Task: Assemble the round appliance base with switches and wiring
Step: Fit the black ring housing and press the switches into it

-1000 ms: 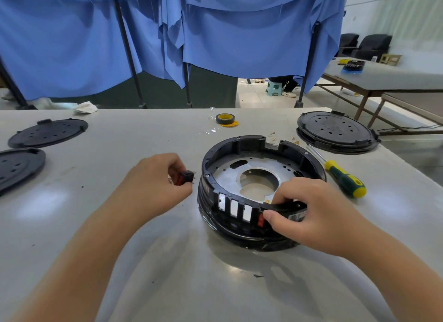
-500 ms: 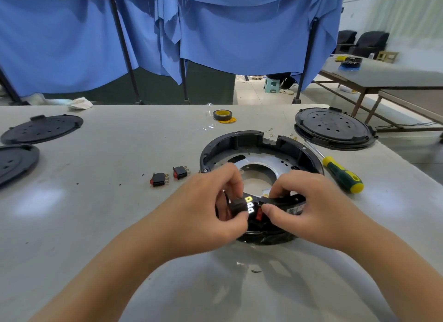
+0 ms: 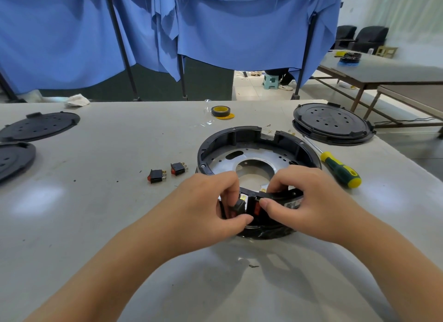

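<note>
The round black appliance base [image 3: 242, 135] with a silver metal plate inside lies on the grey table [image 3: 96, 213]. My left hand [image 3: 211, 201] pinches a small black rocker switch [image 3: 239, 205] against the base's near wall, at one of the slots. My right hand [image 3: 309, 201] grips the near rim of the base, thumb beside a red switch [image 3: 257, 207] seated in the wall. Two loose black-and-red switches [image 3: 157, 175] [image 3: 178, 168] lie on the table left of the base.
A green-and-yellow screwdriver [image 3: 340, 171] lies right of the base, a black round cover [image 3: 332, 123] beyond it. Yellow tape roll [image 3: 220, 111] sits at the back. Two black covers [image 3: 39, 125] [image 3: 12, 158] lie far left. Blue curtains hang behind the table.
My left hand carried a switch from beside the base to its near wall and now presses it at a slot. The two loose switches on the table came into view.
</note>
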